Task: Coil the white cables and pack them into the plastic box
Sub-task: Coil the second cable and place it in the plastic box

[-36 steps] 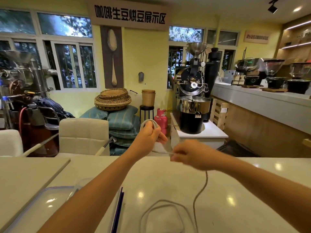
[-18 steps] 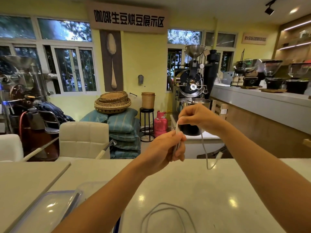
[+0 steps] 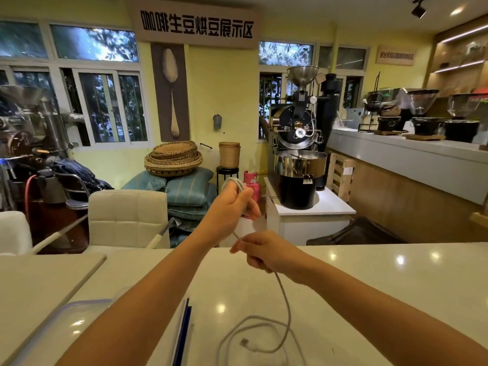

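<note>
The white cable [image 3: 284,299] runs between both hands above the counter [image 3: 396,299]. Several loops of it are gathered in the left hand [image 3: 232,204], which is raised and closed around the bundle, with the top of the loops sticking out above the fingers. From there a short stretch of cable slants down to the right hand [image 3: 264,253], which is lower and nearer, pinching the cable in a narrow grip. Below the right hand the cable hangs down to the counter and curls into a loose ring, with its plug end [image 3: 245,342] lying inside that ring.

The plastic box [image 3: 120,294] sits on the counter by the left forearm and is mostly hidden behind it, so what it holds cannot be told. Its clear lid [image 3: 52,328] with a bluish rim lies flat at the lower left. A thin blue-edged item [image 3: 183,331] lies on the counter just right of the left forearm; what it is cannot be told.

Beyond the counter stand two white chairs [image 3: 126,215]. Farther back are stacked woven baskets [image 3: 173,158] on bluish sacks [image 3: 190,191], a pink gas bottle [image 3: 252,183], and a black coffee roaster [image 3: 298,133] with a steel tray on a white stand
</note>
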### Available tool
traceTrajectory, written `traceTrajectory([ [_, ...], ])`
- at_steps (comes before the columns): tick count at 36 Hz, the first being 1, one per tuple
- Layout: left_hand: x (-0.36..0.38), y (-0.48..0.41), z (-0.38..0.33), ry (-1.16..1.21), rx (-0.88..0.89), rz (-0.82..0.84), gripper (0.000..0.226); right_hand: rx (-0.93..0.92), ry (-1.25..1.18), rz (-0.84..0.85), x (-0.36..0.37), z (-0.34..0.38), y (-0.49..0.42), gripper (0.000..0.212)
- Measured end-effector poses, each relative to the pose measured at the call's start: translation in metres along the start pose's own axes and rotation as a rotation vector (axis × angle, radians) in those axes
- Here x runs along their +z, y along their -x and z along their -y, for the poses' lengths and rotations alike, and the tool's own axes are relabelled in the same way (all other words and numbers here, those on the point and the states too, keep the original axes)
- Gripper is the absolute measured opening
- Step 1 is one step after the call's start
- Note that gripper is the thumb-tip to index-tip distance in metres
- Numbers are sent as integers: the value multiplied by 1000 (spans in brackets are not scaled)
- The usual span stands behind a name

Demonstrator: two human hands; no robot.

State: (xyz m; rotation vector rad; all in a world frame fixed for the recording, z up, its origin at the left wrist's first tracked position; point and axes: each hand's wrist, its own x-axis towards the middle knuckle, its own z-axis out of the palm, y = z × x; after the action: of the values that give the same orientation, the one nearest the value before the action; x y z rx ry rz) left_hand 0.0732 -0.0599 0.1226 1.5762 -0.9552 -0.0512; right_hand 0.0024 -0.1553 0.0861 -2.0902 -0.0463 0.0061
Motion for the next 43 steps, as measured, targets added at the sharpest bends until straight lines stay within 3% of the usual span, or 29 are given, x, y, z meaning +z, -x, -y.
traceTrajectory([
  [8,-5,-12,15,-92,5,-151,22,-134,517,70,-14,28,12,30],
  [12,0,1,18,-230,-57,-61,29,-234,621,-31,-44,48,13,25],
  [15,8,14,16,-110,-124,105,29,-267,640,-118,-68,59,10,24],
  [19,15,26,11,80,-120,189,34,-276,512,-231,-94,60,4,21],
  [21,19,30,6,206,-112,248,33,-295,384,-238,-100,57,2,15],
  [26,25,35,-12,520,-123,456,30,-323,62,-228,-98,37,-4,23],
  [28,26,35,-18,546,-93,472,28,-345,-101,-197,-90,27,-6,24],
  [32,26,30,-25,536,-69,391,29,-316,-386,-204,-64,-2,-15,49],
  [36,22,22,-28,513,-43,323,31,-119,-336,-213,-25,-19,-16,18],
  [39,18,14,-25,463,-61,249,36,-40,-190,-89,5,-24,-10,31],
  [43,17,8,-12,385,-81,187,32,84,1,19,22,-14,-10,31],
])
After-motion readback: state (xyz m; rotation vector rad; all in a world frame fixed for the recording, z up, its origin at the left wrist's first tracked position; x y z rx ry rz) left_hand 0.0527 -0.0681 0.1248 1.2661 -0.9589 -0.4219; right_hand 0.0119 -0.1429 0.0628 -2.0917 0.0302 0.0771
